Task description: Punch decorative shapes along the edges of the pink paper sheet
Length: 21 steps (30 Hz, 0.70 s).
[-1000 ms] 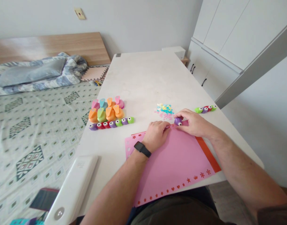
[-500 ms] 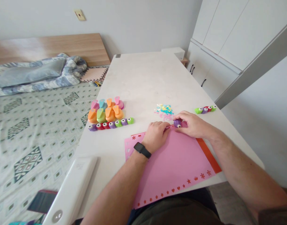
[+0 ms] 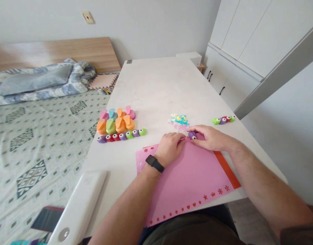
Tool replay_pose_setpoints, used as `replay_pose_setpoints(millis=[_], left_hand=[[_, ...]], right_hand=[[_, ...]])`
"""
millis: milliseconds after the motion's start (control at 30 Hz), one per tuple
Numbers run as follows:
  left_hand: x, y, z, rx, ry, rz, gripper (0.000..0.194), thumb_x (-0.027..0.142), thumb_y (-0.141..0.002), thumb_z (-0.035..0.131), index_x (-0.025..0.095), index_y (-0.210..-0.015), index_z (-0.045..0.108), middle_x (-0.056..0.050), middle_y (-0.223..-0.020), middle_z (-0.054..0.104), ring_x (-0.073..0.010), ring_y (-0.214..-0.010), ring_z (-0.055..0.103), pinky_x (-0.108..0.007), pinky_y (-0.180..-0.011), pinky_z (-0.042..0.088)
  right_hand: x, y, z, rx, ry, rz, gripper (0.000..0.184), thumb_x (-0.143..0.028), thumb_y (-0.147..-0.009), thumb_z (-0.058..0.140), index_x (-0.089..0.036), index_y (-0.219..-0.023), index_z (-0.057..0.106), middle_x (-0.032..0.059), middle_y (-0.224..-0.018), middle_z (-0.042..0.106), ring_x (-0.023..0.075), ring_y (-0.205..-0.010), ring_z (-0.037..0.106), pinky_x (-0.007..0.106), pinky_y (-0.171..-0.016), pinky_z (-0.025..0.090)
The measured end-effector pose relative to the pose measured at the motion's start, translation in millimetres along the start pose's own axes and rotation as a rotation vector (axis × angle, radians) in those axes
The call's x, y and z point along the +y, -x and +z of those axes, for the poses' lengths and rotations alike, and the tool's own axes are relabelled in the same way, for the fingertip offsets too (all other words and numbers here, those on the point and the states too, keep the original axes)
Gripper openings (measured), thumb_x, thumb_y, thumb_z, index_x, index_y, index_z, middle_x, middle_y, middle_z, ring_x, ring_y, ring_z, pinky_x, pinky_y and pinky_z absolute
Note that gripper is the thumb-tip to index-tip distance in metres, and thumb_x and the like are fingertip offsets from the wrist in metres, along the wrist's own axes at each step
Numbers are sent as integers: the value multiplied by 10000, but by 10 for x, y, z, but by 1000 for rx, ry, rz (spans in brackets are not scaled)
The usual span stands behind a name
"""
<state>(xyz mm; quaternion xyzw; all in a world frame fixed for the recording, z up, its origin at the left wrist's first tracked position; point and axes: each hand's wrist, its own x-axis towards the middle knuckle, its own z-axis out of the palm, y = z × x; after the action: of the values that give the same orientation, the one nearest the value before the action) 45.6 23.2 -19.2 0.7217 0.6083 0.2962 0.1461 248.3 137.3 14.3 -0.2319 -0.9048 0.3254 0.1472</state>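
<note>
A small purple paper punch (image 3: 192,135) sits at the far edge of the pink paper (image 3: 187,173), between the thumb and fingers of my right hand (image 3: 208,136). My left hand (image 3: 170,146), with a black watch on the wrist, rests on the same edge just left of the punch. Its curled fingers and thumb pinch the paper there. Cut-out stars, hearts, crowns and flowers along the near edge show red from an orange-red sheet (image 3: 226,169) underneath. Part of the far edge is hidden by my hands.
Beyond the paper lies a pile of yellow, blue and pink paper bits (image 3: 180,119). Larger lever punches (image 3: 120,124) and a row of small punches (image 3: 122,136) stand left; more small punches (image 3: 223,119) stand right. A long white device (image 3: 81,200) lies at the table's left edge.
The purple punch has tilted slightly in my right hand, and its white button now faces more toward me. My left hand keeps its place on the paper.
</note>
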Motion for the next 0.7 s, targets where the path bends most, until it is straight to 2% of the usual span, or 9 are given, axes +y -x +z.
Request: replay_pose_setpoints(millis=[200,467,700], left_hand=[[9,-2,-20,5,24,-5,161,220,-977,570,217,-1076,698,-51,-1000,760,-204,-949,700,-349,-884,528],[14,3,-24,12,23,4,145,246,-986,577,218,-1053,703,-46,-994,759,-203,-933,696,-351,-874,520],[17,3,-28,3,6,10,147,252,-991,575,214,-1057,700,-51,-995,760,-204,-933,697,-360,-887,519]], right_hand=[[36,18,-8,-7,-96,48,489,-267,-872,731,-294,-1356,667,72,-1360,696,296,-1258,656,494,-1102,512],[19,21,-46,-56,-109,77,422,-267,-855,732,-299,-1276,716,35,-1276,741,274,-1198,689,443,-1076,526],[23,8,-26,-57,-177,88,388,-218,-820,732,-270,-1204,748,21,-1135,782,254,-1060,734,397,-967,576]])
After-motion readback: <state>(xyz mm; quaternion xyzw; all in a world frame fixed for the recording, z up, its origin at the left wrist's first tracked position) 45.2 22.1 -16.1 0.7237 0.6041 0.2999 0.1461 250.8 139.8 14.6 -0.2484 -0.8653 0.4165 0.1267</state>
